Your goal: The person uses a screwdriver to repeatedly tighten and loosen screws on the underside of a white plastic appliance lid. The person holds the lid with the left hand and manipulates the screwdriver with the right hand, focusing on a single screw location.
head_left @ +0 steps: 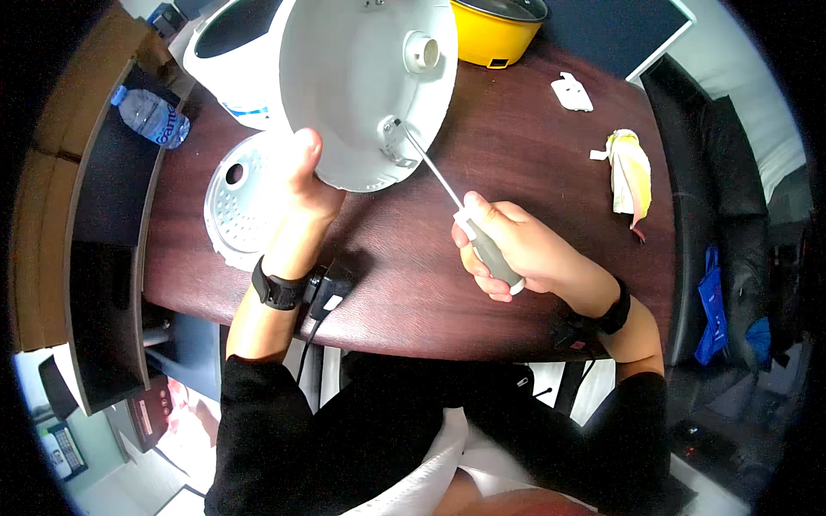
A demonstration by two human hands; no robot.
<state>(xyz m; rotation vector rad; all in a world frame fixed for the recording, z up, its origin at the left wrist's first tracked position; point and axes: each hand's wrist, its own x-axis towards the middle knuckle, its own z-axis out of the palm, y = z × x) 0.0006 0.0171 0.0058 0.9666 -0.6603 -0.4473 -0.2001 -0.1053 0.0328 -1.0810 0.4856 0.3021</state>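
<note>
My left hand point(311, 185) grips the rim of a white round appliance housing point(340, 95), thumb up, tilting its hollow inside toward me. In my right hand point(525, 245) is a screwdriver point(493, 258) with a grey and white handle, fingers wrapped round it. Its metal shaft points up and left into the housing, the tip at a small metal bracket point(394, 148) near the lower rim. Whether the tip sits in a screw, I cannot tell. A pale perforated disc point(237, 202) lies on the table beside my left forearm, partly covered by it.
Behind the housing stands another white appliance body point(225, 64); a yellow pot point(492, 36) is at the back. On the right lie a white plastic piece point(571, 93) and a yellow-and-white crumpled wrapper-like thing point(630, 176). A water bottle point(153, 118) is at the left; a cabled black box point(331, 291) sits by my left wrist.
</note>
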